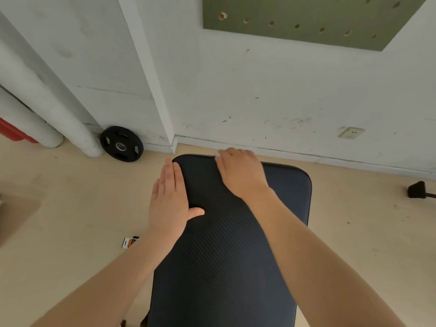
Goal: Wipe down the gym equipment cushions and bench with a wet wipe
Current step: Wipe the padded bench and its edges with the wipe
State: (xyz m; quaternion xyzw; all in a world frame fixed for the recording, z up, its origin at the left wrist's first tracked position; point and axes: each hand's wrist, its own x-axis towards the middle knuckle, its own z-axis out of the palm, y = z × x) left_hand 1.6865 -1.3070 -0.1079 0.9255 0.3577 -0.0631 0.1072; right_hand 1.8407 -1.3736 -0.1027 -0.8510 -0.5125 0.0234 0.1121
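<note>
A black padded bench (226, 251) with a ribbed surface runs away from me toward the white wall. My left hand (168, 204) lies flat on the bench's left edge, fingers together and thumb out. My right hand (239, 173) presses down at the far end of the bench. A sliver of white wet wipe (216, 153) shows at its fingertips, and the hand hides the remainder of it.
A black weight plate (121, 143) leans against the wall at the back left, beside white pipes (47, 107). A small orange and black packet (130, 242) lies on the beige floor left of the bench. A black foot (417, 190) of some equipment sits at the right.
</note>
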